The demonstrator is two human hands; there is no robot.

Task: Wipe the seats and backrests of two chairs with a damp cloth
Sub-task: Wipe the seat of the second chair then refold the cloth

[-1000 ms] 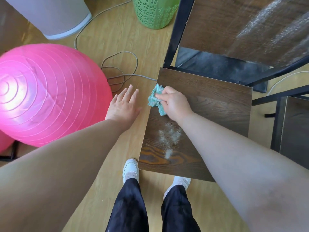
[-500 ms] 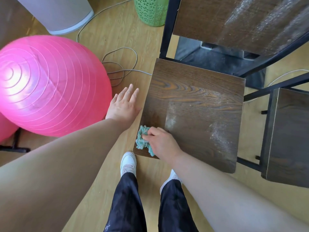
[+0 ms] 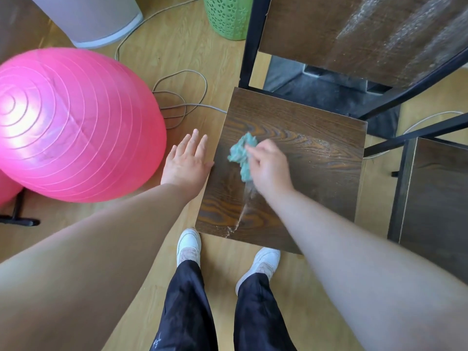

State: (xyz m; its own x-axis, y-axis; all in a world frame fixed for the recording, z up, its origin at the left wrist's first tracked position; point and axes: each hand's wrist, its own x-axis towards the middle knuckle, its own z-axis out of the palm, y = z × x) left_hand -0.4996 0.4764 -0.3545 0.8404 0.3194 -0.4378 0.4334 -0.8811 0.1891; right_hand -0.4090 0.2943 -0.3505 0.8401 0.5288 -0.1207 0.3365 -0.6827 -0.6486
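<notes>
The person's right hand point(image 3: 269, 168) pinches a crumpled teal cloth point(image 3: 241, 154) between thumb and curled fingers and presses it onto the left half of the brown wooden seat point(image 3: 316, 178) of the nearer chair. The hand and cloth are slightly blurred. A thin pale line of dust point(image 3: 241, 214) runs along the seat from under the wrist to the front edge, and fine specks lie across the seat to the right of the hand. The chair's backrest point(image 3: 354, 34), a brown panel in a black metal frame, stands at the far side of the seat and shows whitish streaks on its right part. The left hand point(image 3: 187, 163) is spread flat, palm down, fingers straight and close together, just beside the seat's left edge; whether it touches the wood cannot be told. The second chair point(image 3: 435, 196) stands to the right, close to the first. On the yellow wooden floor point(image 3: 228, 67) to the left sit a large pink exercise ball point(image 3: 76, 122), a looped grey cable point(image 3: 177, 102), a green perforated basket point(image 3: 228, 16) and a white container point(image 3: 96, 24). White shoes point(image 3: 188, 245) and dark trousers point(image 3: 187, 312) show below, at the seat's front edge.
</notes>
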